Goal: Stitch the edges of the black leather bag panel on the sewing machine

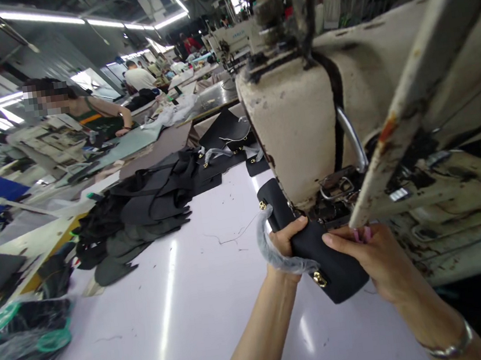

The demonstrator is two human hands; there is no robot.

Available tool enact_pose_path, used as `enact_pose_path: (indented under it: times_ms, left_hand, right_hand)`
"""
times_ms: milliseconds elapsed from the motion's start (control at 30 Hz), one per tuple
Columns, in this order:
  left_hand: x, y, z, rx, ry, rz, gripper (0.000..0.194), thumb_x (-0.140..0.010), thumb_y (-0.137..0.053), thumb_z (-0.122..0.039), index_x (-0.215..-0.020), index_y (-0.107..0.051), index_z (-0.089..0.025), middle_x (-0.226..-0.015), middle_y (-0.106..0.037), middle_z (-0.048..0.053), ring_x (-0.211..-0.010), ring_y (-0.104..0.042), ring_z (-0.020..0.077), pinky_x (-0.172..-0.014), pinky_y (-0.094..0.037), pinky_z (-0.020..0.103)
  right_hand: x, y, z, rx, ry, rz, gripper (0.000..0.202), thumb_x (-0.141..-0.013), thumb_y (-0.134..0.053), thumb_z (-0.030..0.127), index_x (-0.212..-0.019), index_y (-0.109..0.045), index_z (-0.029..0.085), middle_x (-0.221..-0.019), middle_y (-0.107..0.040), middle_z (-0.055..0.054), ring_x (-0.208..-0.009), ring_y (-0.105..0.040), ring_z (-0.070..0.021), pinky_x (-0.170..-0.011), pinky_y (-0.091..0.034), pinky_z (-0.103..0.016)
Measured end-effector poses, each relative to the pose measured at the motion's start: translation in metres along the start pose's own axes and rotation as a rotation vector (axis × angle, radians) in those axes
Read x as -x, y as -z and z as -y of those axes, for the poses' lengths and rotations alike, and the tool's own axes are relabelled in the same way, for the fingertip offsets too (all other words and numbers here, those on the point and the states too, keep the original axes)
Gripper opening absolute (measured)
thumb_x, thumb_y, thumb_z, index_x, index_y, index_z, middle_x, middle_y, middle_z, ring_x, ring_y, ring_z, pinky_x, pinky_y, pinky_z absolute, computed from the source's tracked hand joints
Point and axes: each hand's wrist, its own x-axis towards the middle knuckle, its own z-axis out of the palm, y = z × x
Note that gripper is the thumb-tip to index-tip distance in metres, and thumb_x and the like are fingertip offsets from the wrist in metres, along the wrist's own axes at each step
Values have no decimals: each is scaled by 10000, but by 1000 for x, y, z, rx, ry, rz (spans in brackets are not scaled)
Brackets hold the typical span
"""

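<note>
A worn cream-coloured industrial sewing machine (303, 119) fills the right half of the frame, standing on a glossy white tabletop (185, 303). A heap of dark grey and black cut fabric pieces (139, 210) lies at centre left. Below the machine head, at lower centre, sits a small black leather flap bag with gold clasps (333, 262). The left hand (290, 244) closes its grip around the bag's left edge; the right hand (373, 257) pinches its right side.
</note>
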Motion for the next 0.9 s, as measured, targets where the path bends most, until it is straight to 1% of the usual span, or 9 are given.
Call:
enact_pose_path:
  times_ms: [67, 133, 233, 333, 433, 533, 600, 767, 900]
  left_hand:
    - [2, -3, 3, 38, 9, -46, 530, -636, -887, -210, -1131, -738, -92, -1042, -803, 149, -976, -762, 382, -904, -629, 471]
    - [3, -5, 5, 56, 16, -58, 504, -647, -883, -215, -1115, -743, -91, -1025, -806, 143, -963, -765, 375, -891, -634, 459]
    - [4, -5, 3, 50, -12, -20, 534, -641, -890, -205, -1139, -741, -82, -1055, -800, 161, -961, -767, 366, -874, -641, 447]
    - [2, -3, -3, 8, -41, 40, 546, -655, -888, -189, -1169, -736, -81, -1034, -801, 167, -919, -774, 349, -837, -648, 434]
    - [0, -2, -8, -23, -88, 88, 537, -682, -876, -167, -1194, -728, -102, -1052, -798, 154, -914, -773, 332, -833, -647, 423]
    - [-1, -2, -10, -33, -103, 128, 532, -697, -869, -171, -1206, -724, -126, -1116, -783, 152, -965, -762, 340, -876, -635, 447]
    - [-1, -3, -11, -30, -96, 143, 514, -695, -876, -198, -1184, -732, -132, -1110, -781, 155, -980, -757, 353, -895, -628, 470]
    - [2, -5, -11, -18, -92, 125, 509, -617, -933, -277, -1079, -766, -146, -1043, -785, 160, -976, -750, 395, -912, -616, 522]
    - [2, -6, -12, -35, -94, 132, 495, -610, -914, -300, -1064, -783, -154, -1022, -790, 150, -950, -756, 399, -886, -628, 522]
  right_hand:
    - [-1, 7, -1, 109, 78, -2, 368, -655, -852, 506, -718, -818, 145, -733, -752, -80, -661, -631, -219, -594, -492, -318]
    - [-3, 12, -4, 224, 150, -2, 361, -722, -811, 506, -759, -830, 147, -718, -736, -64, -648, -607, -202, -590, -467, -308]
    - [-5, 15, -9, 307, 221, 1, 345, -764, -783, 490, -837, -851, 159, -668, -690, -32, -635, -564, -178, -584, -417, -288]
    - [-5, 14, -15, 299, 247, -15, 345, -776, -777, 504, -787, -844, 166, -611, -615, -4, -606, -496, -147, -560, -359, -274]
    - [-3, 10, -19, 270, 232, -33, 364, -790, -765, 525, -771, -840, 169, -588, -570, 8, -600, -458, -137, -555, -338, -272]
    - [-3, 8, -20, 278, 212, -22, 366, -801, -759, 529, -732, -830, 177, -597, -590, 6, -615, -479, -142, -576, -353, -277]
    - [-3, 8, -21, 282, 210, -23, 360, -795, -767, 528, -705, -824, 184, -609, -624, 1, -630, -515, -155, -603, -383, -286]
    - [-4, 10, -26, 284, 225, -57, 314, -796, -784, 512, -820, -860, 209, -773, -752, -31, -779, -637, -223, -711, -457, -322]
    - [-5, 9, -25, 298, 233, -74, 333, -784, -782, 516, -838, -866, 199, -804, -779, -53, -799, -667, -250, -685, -479, -327]
